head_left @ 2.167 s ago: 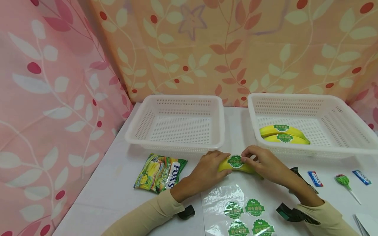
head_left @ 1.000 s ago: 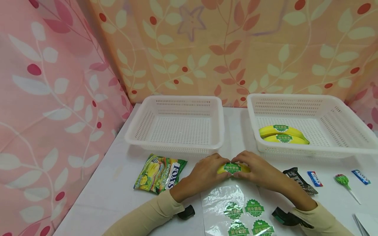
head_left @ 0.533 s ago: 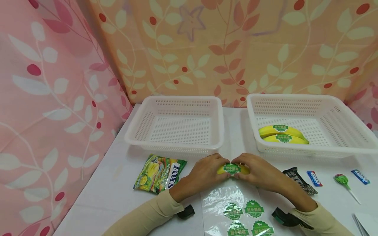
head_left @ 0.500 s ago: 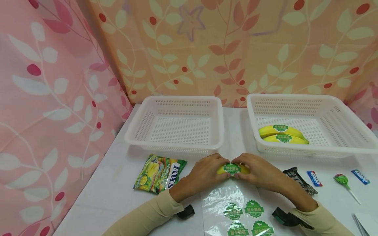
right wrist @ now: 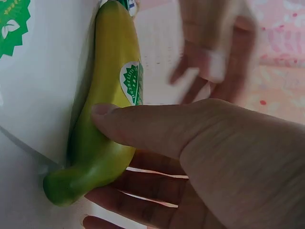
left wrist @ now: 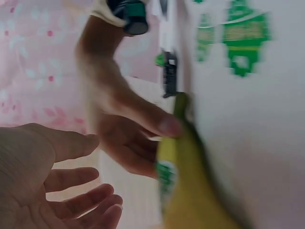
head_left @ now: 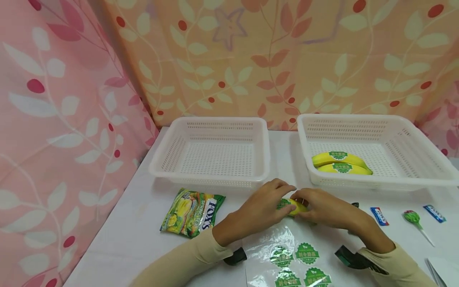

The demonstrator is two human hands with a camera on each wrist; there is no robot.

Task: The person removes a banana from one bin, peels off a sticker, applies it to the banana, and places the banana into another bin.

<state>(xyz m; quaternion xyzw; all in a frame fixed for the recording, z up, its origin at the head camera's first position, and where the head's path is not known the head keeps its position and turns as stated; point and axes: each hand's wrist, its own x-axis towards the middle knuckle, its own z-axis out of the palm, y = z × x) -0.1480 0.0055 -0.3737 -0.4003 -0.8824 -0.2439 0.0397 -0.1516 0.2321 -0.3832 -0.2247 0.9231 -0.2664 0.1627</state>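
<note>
A yellow banana [right wrist: 114,57] with a greenish stem end lies on the white table between my hands. A round green-and-white sticker [right wrist: 129,81] is stuck to its side. My right hand [head_left: 328,209] holds the banana near the stem, thumb on one side and fingers beneath in the right wrist view. My left hand [head_left: 263,209] is beside it, partly covering the banana in the head view. In the left wrist view, the left fingers [left wrist: 71,179] are spread apart from the banana. A clear sheet with several green stickers [head_left: 307,253] lies just in front.
Two bananas [head_left: 344,168] with stickers lie in the right white basket [head_left: 376,181]. Another white basket [head_left: 211,175] stands left. A Fox's candy bag [head_left: 191,213], small wrapped sweets [head_left: 379,216], a lollipop [head_left: 412,217] and tweezers [head_left: 435,273] lie on the table.
Both hands were gripping the banana around its sticker. The left hand has since let go and loosened its fingers. The right hand has shifted slightly right toward the stem end.
</note>
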